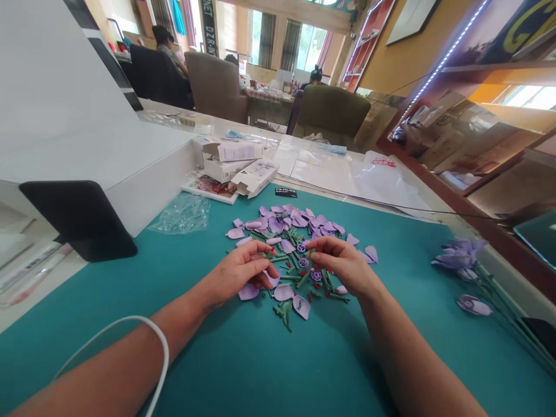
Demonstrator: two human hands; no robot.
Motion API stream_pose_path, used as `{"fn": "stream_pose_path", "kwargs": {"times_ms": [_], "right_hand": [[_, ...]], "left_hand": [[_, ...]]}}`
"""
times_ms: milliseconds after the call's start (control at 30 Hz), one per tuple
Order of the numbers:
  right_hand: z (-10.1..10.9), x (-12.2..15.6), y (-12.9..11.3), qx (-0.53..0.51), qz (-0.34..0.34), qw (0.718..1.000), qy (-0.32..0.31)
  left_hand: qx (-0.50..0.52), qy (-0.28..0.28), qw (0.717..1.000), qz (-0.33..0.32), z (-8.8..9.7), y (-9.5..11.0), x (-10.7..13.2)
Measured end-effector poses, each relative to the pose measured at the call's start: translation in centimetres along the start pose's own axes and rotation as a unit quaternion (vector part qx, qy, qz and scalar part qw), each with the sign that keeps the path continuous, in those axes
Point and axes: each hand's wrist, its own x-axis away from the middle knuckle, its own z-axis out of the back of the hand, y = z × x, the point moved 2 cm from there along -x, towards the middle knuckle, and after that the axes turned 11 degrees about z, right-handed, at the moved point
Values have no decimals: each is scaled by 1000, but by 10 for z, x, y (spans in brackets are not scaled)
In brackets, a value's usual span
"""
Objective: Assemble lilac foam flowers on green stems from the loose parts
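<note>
The left hand (243,269), fingers curled, pinches a lilac petal (273,279); the right hand (343,260), fingertips closed, grips a green stem piece (309,253) just between the two hands. Beneath them, the loose pile of petals (286,223) could scatter across the table (260,359) if a wrist drags through.

1. One view only, worn on the head, looking forward and down across the teal bench (243,370).
2. It sits close above the left hand (241,272) and right hand (345,263); far chairs (216,87) show at the top.
</note>
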Motion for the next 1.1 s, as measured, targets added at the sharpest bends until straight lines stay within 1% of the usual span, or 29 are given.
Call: {"fn": "stream_pose_path", "kwargs": {"times_ms": [67, 167, 233, 333, 467, 600, 667, 767, 833, 867, 933, 1033, 1100], "right_hand": [[-11, 1, 2, -57, -9, 998, 20], [-21, 3, 4, -101, -1, 994, 45], [-27, 4, 4, -116, 11, 992, 53], [-36, 6, 0, -105, 19, 994, 39], [-48, 10, -4, -41, 37, 998, 10], [-52, 13, -1, 72, 74, 995, 2], [-52, 13, 0, 146, 108, 983, -6], [-51, 14, -2, 257, 178, 949, -37], [-50, 14, -5, 295, 198, 934, -48], [-48, 13, -7, 295, 195, 935, -41], [-45, 11, -12, 260, 178, 949, -9], [-45, 6, -20, 160, 155, 974, 45], [-48, 1, -24, 80, 125, 988, 53]], "left_hand": [[-1, -3, 1000, -2, -1, 0, 0], [1, -10, 1000, -5, -2, -1, 0], [5, -17, 1000, -8, -2, -2, 0], [10, -28, 999, -14, -2, -4, 1], [11, -28, 999, -32, -2, -4, 1], [-5, -22, 999, -39, -2, -3, 2], [-20, -28, 999, -42, -2, -3, 2], [-28, -35, 998, -47, -2, -3, 2], [-16, -34, 998, -50, -2, -3, 2], [-7, -33, 998, -51, -2, -3, 2], [6, -29, 998, -54, -2, -2, 2], [-1, -19, 998, -53, -3, -2, 2], [-15, -7, 998, -54, -3, -1, 3]]}}
